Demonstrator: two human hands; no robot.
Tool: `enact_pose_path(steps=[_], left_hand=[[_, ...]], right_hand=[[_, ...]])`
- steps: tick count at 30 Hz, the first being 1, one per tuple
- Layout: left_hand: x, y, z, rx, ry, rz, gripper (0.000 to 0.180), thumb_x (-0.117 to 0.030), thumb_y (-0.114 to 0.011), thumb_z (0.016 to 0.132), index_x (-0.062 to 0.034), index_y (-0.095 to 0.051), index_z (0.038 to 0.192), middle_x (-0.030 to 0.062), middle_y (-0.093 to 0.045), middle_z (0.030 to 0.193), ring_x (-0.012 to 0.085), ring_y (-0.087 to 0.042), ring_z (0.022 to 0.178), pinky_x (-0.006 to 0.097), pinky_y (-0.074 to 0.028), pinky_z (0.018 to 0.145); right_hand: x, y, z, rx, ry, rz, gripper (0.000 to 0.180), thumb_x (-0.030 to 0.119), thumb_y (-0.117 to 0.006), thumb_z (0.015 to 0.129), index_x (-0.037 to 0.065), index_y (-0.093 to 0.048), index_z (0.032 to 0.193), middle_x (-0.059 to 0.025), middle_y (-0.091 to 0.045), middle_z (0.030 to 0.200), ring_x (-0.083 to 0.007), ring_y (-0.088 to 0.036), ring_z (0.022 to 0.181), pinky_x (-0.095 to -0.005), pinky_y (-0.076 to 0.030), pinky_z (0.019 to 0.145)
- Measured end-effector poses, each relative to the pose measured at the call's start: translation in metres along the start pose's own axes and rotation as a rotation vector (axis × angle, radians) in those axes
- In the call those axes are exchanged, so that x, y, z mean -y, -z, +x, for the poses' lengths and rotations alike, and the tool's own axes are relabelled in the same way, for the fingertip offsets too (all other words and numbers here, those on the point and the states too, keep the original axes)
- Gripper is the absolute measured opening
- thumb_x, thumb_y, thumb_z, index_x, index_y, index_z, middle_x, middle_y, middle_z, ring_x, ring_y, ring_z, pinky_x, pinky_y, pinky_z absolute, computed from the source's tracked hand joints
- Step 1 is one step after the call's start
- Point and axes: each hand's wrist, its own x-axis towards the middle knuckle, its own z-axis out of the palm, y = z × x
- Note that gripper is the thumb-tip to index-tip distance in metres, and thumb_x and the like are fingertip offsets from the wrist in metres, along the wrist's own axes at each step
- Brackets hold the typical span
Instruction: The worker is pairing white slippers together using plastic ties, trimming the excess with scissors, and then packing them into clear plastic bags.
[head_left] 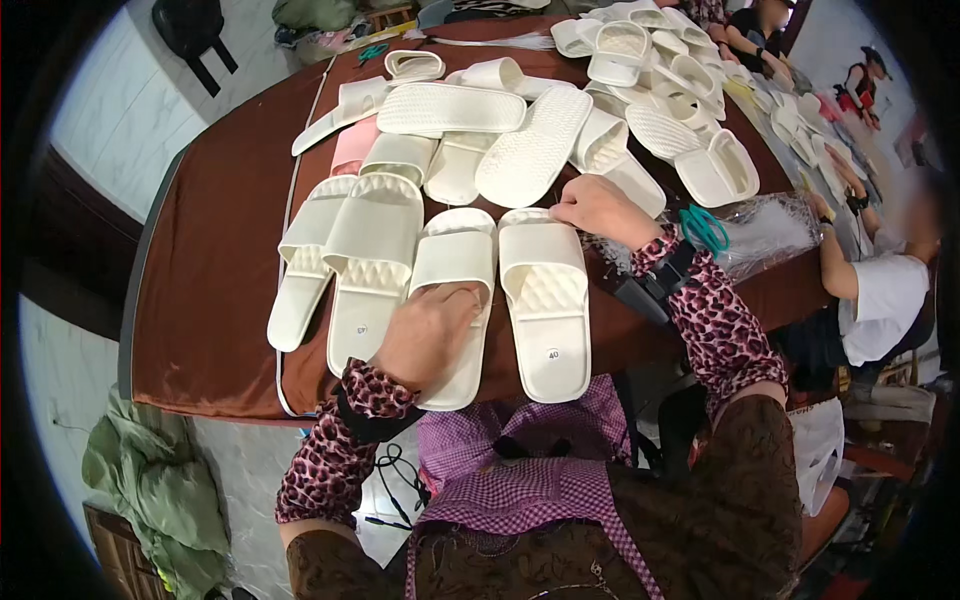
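Note:
At the table's near edge, two white slippers lie side by side, toes pointing away from me. My left hand (430,335) is closed over the left slipper (455,255), its fingers curled at the strap opening and their tips hidden. The right slipper (545,300) has a small round sticker on its heel. With thumb and finger together, my right hand (605,210) pinches at the toe end of this slipper; anything small between them is hidden. Another white pair, with a nearer slipper (375,270) and a tilted outer slipper (305,265), rests just left of my left hand.
More white slippers (535,145) are heaped across the brown tablecloth (215,280), with a pink slipper (355,145) among them. Teal-handled scissors (705,230) and clear plastic bits (770,235) lie right of my right hand. A person in a white sleeve (890,310) sits at the right.

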Motion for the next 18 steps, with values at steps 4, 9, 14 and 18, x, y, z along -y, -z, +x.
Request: enact_pose_path(steps=[4,9,14,18], left_hand=[[0.000,0.002,0.000,0.028,0.039,0.015,0.011,-0.007,-0.057,0.081,-0.0010,-0.059,0.090,0.0139,-0.063,0.095,0.0330,-0.060,0.084,0.040,-0.049,0.076],[0.001,0.003,-0.004,0.037,0.047,-0.011,0.012,-0.006,-0.057,0.082,0.0001,-0.060,0.092,0.0146,-0.063,0.098,0.0337,-0.060,0.085,0.040,-0.048,0.077],[0.007,0.000,0.000,-0.056,-0.011,0.026,0.009,-0.009,-0.058,0.082,-0.0028,-0.059,0.087,0.0113,-0.063,0.095,0.0306,-0.061,0.082,0.040,-0.049,0.073],[0.007,-0.002,-0.004,-0.058,-0.007,0.023,0.009,-0.010,-0.058,0.082,-0.0032,-0.060,0.087,0.0109,-0.064,0.094,0.0306,-0.061,0.082,0.040,-0.049,0.073]], right_hand=[[-0.004,-0.002,0.001,-0.037,-0.029,0.152,0.028,0.025,-0.064,0.070,-0.003,-0.066,0.071,-0.0203,-0.064,0.072,-0.0342,-0.063,0.072,-0.0403,-0.049,0.067],[0.007,0.002,-0.009,-0.061,-0.084,0.248,0.023,0.020,-0.063,0.071,-0.003,-0.065,0.074,-0.0188,-0.064,0.073,-0.0318,-0.062,0.069,-0.0374,-0.049,0.066],[0.033,0.013,-0.002,-0.055,0.046,0.348,0.019,0.016,-0.060,0.074,-0.002,-0.064,0.078,-0.0153,-0.065,0.074,-0.0270,-0.062,0.068,-0.0354,-0.048,0.064],[0.064,0.010,0.021,0.035,0.214,0.405,0.013,0.010,-0.059,0.079,-0.003,-0.061,0.083,-0.0034,-0.058,0.067,-0.0094,-0.052,0.062,-0.0246,-0.043,0.059]])
